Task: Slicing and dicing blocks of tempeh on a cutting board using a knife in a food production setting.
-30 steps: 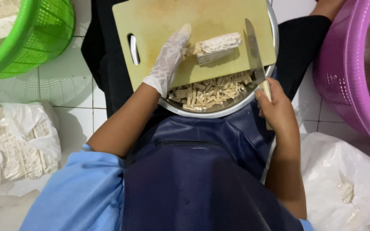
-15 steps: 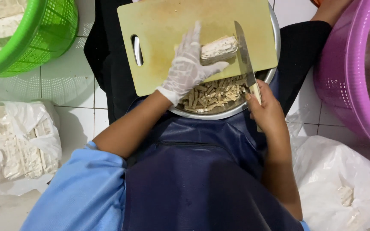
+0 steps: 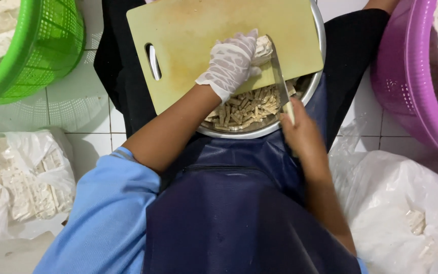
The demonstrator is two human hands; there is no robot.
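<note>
A yellow-green cutting board (image 3: pixel 204 30) lies across a steel bowl (image 3: pixel 259 133) that holds several pale cut sticks (image 3: pixel 247 105). My left hand (image 3: pixel 229 63), in a white glove, presses down on a pale block (image 3: pixel 263 46) on the board and covers most of it. My right hand (image 3: pixel 300 133) grips the handle of a knife (image 3: pixel 278 71), whose blade stands on edge right beside the block, at its right end.
A green basket (image 3: pixel 31 50) with pale blocks stands at the upper left, a purple basket (image 3: pixel 411 91) at the right. Clear bags of pale pieces (image 3: pixel 21 182) lie at the left, another plastic bag (image 3: pixel 406 213) at the lower right. White floor tiles show between them.
My gloved left hand has slid right over the block and now covers it. The knife has moved left, from the board's right edge up against the block.
</note>
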